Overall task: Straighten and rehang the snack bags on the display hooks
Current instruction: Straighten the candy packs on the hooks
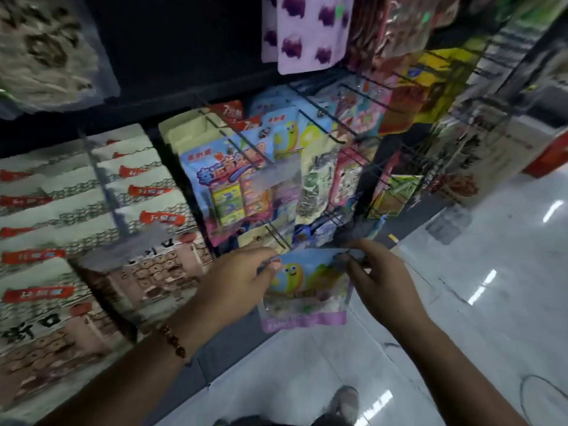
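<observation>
A snack bag [307,290] with a yellow smiling cartoon face and a purple bottom strip hangs between my hands, just below the lowest display hooks [278,233]. My left hand [236,281] pinches its top left corner. My right hand [378,278] pinches its top right corner. The bag's top edge sits close under a black wire hook; blur hides whether it is threaded on. Above, several colourful bags, one a blue bag [227,186], hang on the black wire hooks.
White boxed snacks [76,195] fill the shelves at the left. Purple-patterned bags [310,32] hang at the top. More hooks with bags [396,192] run off to the right. Glossy white floor [461,302] lies below, with my shoe [347,401] near the bottom edge.
</observation>
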Demonstrator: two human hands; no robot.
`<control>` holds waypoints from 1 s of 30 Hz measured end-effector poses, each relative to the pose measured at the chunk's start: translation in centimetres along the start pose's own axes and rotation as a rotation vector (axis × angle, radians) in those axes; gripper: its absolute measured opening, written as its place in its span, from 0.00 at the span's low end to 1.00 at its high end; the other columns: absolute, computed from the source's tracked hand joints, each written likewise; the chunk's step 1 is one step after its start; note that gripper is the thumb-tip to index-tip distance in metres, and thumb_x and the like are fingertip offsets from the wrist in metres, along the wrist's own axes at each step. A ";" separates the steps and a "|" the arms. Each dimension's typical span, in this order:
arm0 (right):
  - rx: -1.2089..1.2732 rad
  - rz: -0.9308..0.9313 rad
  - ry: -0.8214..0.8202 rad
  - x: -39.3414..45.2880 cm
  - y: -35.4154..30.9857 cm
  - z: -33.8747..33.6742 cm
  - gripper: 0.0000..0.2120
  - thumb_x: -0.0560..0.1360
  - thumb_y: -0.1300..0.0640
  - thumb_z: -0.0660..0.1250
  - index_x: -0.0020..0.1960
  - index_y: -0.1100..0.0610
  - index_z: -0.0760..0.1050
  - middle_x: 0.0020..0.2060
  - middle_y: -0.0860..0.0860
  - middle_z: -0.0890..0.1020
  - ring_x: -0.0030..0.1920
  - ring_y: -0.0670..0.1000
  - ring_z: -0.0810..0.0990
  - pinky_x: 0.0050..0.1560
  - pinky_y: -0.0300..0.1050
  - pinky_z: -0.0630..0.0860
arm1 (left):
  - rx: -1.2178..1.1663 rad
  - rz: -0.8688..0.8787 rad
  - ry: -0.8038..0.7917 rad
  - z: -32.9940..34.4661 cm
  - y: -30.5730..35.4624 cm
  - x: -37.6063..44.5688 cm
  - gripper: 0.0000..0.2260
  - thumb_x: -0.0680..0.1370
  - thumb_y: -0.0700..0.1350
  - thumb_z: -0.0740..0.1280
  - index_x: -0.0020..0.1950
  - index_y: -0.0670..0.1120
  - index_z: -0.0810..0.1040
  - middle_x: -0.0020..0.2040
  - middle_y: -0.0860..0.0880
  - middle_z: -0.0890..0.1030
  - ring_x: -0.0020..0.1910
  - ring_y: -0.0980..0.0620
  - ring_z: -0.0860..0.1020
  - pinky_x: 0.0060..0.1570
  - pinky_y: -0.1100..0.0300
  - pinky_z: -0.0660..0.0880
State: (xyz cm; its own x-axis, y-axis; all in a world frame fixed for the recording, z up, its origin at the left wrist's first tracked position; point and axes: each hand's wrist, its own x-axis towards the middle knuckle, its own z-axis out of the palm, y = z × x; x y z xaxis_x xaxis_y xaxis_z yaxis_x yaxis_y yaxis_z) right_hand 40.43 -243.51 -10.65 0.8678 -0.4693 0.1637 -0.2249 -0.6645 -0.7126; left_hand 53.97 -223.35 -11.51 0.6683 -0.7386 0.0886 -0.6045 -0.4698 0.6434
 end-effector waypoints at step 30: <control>0.171 -0.018 -0.019 21.0 18.1 -20.2 0.05 0.78 0.55 0.66 0.45 0.49 0.79 0.36 0.44 0.80 0.36 0.44 0.77 0.35 0.38 0.70 | -0.092 -0.076 0.158 11.4 16.5 25.4 0.24 0.77 0.65 0.54 0.43 0.47 0.76 0.37 0.47 0.76 0.36 0.50 0.76 0.38 0.44 0.74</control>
State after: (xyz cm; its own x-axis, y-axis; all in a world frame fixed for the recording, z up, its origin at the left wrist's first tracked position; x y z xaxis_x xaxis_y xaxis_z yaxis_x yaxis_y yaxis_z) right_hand 45.57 -277.12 -6.28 0.8794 -0.4463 0.1659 -0.1321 -0.5634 -0.8156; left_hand 56.04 -255.36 -7.29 0.7745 -0.6143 0.1507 -0.5125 -0.4698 0.7188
